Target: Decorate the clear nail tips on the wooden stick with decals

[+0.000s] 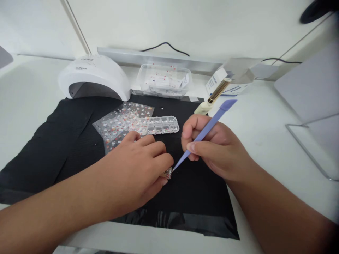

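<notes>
My right hand [212, 144] holds a purple nail stick [206, 130] like a pen, its thin point angled down to the left. That tip touches, or nearly touches, a small shiny decorated nail [168, 172] at my left fingertips. My left hand [140, 169] is closed, fingers curled and thumb tucked below; whether the nail is on a finger or pinched between fingers I cannot tell. Beyond my left hand lie clear sticker sheets [116, 127] with small printed figures. A clear compartment case [163, 125] of tiny decorations overlaps them.
A white nail lamp [94, 76] stands at the back left. Beside it is a clear plastic tub [164, 79] with sheets inside. A gold-capped bottle [212, 98] and an open alcohol pads box [233, 84] sit at the back right. A black mat [196, 197] covers part of the white table [265, 141].
</notes>
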Available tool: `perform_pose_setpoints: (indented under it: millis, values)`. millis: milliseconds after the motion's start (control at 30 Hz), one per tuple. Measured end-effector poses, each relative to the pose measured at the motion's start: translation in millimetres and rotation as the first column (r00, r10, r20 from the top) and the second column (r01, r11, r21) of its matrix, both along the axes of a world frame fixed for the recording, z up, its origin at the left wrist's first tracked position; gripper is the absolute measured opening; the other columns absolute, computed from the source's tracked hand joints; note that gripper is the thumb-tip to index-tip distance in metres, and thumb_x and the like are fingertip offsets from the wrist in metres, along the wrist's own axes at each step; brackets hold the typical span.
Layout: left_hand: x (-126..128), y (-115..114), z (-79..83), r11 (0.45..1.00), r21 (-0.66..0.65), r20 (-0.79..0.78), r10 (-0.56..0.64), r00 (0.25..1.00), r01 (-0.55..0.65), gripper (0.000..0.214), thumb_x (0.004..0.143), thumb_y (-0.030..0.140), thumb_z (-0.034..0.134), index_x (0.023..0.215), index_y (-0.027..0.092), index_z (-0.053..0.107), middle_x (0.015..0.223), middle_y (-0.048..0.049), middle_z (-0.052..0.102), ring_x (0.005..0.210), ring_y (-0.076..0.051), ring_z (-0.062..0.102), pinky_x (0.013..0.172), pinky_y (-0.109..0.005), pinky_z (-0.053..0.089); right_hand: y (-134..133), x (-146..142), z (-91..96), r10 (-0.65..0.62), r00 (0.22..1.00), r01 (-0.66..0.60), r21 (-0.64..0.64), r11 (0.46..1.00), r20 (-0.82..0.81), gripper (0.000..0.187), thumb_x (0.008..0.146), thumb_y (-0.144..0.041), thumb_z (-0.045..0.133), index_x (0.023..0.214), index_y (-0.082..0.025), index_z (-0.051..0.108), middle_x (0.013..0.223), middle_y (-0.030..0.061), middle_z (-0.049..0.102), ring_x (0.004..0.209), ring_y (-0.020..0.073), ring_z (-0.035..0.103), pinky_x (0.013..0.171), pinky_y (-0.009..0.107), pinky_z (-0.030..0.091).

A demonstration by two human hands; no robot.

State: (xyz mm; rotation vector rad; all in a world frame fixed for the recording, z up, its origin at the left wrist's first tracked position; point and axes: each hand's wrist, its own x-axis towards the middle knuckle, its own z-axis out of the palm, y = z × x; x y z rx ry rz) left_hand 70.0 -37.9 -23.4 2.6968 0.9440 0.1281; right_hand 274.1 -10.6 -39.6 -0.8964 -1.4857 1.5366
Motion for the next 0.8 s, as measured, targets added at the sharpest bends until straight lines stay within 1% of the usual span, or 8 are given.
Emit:
perform_pose_setpoints:
  millis: [200, 367, 600, 800]
  values:
    - [-2.8, -3.5, 1.3, 0.999, 0.053, 0.076, -0.004, 0.997, 0.000, 0.012, 0.091, 0.017, 0.052, 0.097, 0.021, 0.061, 0.098, -0.0018, 0.061, 0.087, -0.023, 0.052, 0.077, -0.040, 0.032, -0.4, -0.7, -0.2, -0.003, 1.000, 0.003, -0.006, 1.000, 0.005, 0.014, 0.069, -0.007, 0.055, 0.076, -0.019, 0.055, 0.057, -0.0088, 0.053, 0.047, 0.0048, 0.045, 0.043, 0.022, 0.033]
    - [-5.8, -2.8, 3.2, 0.999, 0.050, 0.101, 0.000, 0.995, -0.005, 0.012, 0.087, 0.014, 0.055, 0.094, 0.021, 0.062, 0.096, -0.0023, 0.060, 0.085, -0.022, 0.051, 0.077, -0.040, 0.033, 0.3, -1.0, -0.9, -0.007, 1.000, 0.007, -0.010, 1.000, 0.008, 0.015, 0.068, -0.007, 0.055, 0.076, -0.020, 0.055, 0.056, -0.0088, 0.053, 0.047, 0.0049, 0.045, 0.043, 0.021, 0.033]
    - [-6.8, -1.3, 5.4, 0.995, 0.018, 0.163, -0.104, 0.981, 0.102, 0.018, 0.090, 0.011, 0.053, 0.091, 0.021, 0.068, 0.092, -0.0014, 0.058, 0.082, -0.019, 0.049, 0.075, -0.039, 0.034, 0.2, 0.0, -1.7, -0.008, 1.000, 0.008, 0.000, 1.000, 0.012, 0.014, 0.069, -0.007, 0.056, 0.076, -0.019, 0.056, 0.056, -0.0092, 0.053, 0.047, 0.0046, 0.045, 0.043, 0.021, 0.035]
    - [-5.2, -0.1, -0.6, 0.989, 0.077, 0.168, -0.135, 0.977, 0.123, 0.024, 0.092, 0.011, 0.050, 0.094, 0.021, 0.072, 0.090, -0.0028, 0.058, 0.080, -0.019, 0.049, 0.075, -0.039, 0.035, 0.7, 0.3, -2.3, -0.003, 1.000, 0.003, -0.017, 1.000, -0.001, 0.016, 0.069, -0.005, 0.055, 0.076, -0.019, 0.056, 0.057, -0.0095, 0.053, 0.047, 0.0038, 0.045, 0.043, 0.020, 0.035]
